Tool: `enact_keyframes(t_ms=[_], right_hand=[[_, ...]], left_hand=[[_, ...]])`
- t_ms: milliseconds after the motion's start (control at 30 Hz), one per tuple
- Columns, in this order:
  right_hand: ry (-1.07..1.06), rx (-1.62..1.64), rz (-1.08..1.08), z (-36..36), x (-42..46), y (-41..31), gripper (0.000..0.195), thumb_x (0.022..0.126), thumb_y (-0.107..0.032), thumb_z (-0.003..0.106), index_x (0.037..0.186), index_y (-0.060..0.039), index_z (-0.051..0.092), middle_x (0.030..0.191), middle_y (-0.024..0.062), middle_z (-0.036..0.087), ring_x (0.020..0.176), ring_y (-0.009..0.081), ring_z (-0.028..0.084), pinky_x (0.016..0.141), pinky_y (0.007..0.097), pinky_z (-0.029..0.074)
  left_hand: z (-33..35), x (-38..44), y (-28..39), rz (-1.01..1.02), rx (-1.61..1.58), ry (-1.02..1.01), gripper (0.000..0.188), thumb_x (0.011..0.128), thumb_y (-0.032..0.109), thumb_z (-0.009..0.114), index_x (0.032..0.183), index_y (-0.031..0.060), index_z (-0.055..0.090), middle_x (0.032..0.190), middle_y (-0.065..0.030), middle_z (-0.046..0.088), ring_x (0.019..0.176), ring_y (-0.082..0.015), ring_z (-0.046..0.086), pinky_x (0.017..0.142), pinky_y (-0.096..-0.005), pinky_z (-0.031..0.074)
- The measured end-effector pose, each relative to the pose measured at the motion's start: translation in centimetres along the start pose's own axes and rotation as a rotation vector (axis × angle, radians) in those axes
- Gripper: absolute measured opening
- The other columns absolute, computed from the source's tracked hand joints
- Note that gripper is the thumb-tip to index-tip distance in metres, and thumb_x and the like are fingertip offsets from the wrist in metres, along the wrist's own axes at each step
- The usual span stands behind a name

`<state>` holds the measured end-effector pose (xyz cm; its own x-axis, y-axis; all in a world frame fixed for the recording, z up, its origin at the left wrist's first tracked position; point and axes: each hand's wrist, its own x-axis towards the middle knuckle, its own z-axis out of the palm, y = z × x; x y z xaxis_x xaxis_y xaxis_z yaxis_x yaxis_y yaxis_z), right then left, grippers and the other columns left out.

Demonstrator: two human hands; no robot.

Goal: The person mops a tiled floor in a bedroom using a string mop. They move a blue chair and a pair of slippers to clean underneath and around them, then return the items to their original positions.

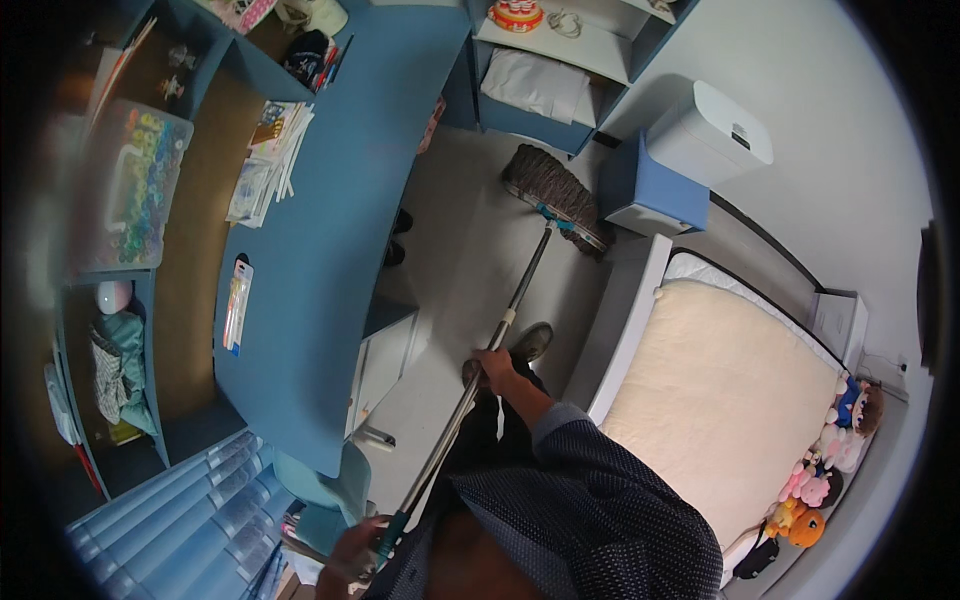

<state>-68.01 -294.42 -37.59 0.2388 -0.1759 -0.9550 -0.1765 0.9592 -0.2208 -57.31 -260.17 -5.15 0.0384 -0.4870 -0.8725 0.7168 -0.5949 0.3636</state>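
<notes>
A flat mop with a shaggy brown-grey head (555, 191) rests on the grey floor ahead of me, between the desk and the bed. From a teal joint its metal handle (450, 431) slants back toward my body. My right hand (495, 367) is closed around the shaft about midway, above my shoes. Close to the teal grip (391, 536) at the upper end, my left hand (361, 551) is wrapped on the handle, partly blurred near the bottom edge. The far corner of the mop head lies close to the bed frame and a blue-and-white cabinet (652, 184).
A blue desk (322, 247) runs along the left, with papers (266, 165) and a pen pack (238, 307). Dark shoes (397, 236) sit beneath it. At right stands a bed (727, 390) with plush toys (810, 484). A white bin (712, 139) tops the cabinet. Behind is a shelf unit (555, 45).
</notes>
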Motion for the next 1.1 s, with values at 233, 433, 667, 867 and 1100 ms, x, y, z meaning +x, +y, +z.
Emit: enact_keyframes(t_ms=[233, 433, 667, 867, 1100], right_hand=[[0.296, -0.066, -0.187, 0.4, 1.7, 6.4, 0.015, 0.085, -0.011, 0.06, 0.092, -0.0036, 0.048, 0.069, 0.0092, 0.053, 0.054, 0.0224, 0.056, 0.046, 0.0384, 0.048], [0.35, -0.332, -0.216, 3.2, 2.7, 18.0, 0.025, 0.084, -0.013, 0.06, 0.094, 0.0023, 0.042, 0.073, 0.0147, 0.056, 0.051, 0.0228, 0.058, 0.043, 0.0377, 0.047], [0.255, -0.636, 0.055, 2.9, 0.7, 22.3, 0.039, 0.086, -0.016, 0.064, 0.102, 0.0035, 0.035, 0.078, 0.0195, 0.058, 0.053, 0.0269, 0.063, 0.048, 0.0365, 0.055], [0.285, -0.798, -0.08, 1.2, 5.0, 15.0, 0.04, 0.083, -0.021, 0.064, 0.103, 0.0039, 0.04, 0.076, 0.0205, 0.064, 0.058, 0.0328, 0.066, 0.052, 0.0415, 0.057], [0.392, -0.555, -0.516, -4.1, 18.4, 5.7, 0.023, 0.082, -0.016, 0.064, 0.089, 0.0009, 0.051, 0.067, 0.0124, 0.057, 0.055, 0.0246, 0.061, 0.047, 0.0393, 0.047]], left_hand=[[-7.6, 2.3, -14.5, 0.127, 0.82, 0.162, 0.027, 0.091, 0.038, 0.062, 0.097, 0.0116, 0.063, 0.087, -0.0192, 0.065, 0.075, -0.0238, 0.064, 0.06, -0.0368, 0.049], [-8.7, -2.6, -17.6, -0.355, 0.773, 0.354, 0.031, 0.092, 0.04, 0.058, 0.091, 0.0091, 0.062, 0.08, -0.0149, 0.062, 0.07, -0.0213, 0.061, 0.058, -0.0362, 0.047], [-6.0, -3.9, -21.7, -0.509, 0.705, 0.409, 0.038, 0.094, 0.043, 0.054, 0.084, 0.0063, 0.06, 0.072, -0.0098, 0.059, 0.065, -0.0185, 0.057, 0.055, -0.0355, 0.045], [-1.3, 1.7, -20.6, -0.379, 0.684, 0.318, 0.045, 0.095, 0.045, 0.05, 0.078, 0.0039, 0.058, 0.065, -0.0055, 0.056, 0.06, -0.016, 0.054, 0.053, -0.0349, 0.043], [7.7, 14.0, -10.7, -0.361, 0.374, 0.315, 0.054, 0.096, 0.051, 0.045, 0.078, 0.0017, 0.059, 0.064, -0.0044, 0.055, 0.061, -0.0127, 0.05, 0.057, -0.0322, 0.043]])
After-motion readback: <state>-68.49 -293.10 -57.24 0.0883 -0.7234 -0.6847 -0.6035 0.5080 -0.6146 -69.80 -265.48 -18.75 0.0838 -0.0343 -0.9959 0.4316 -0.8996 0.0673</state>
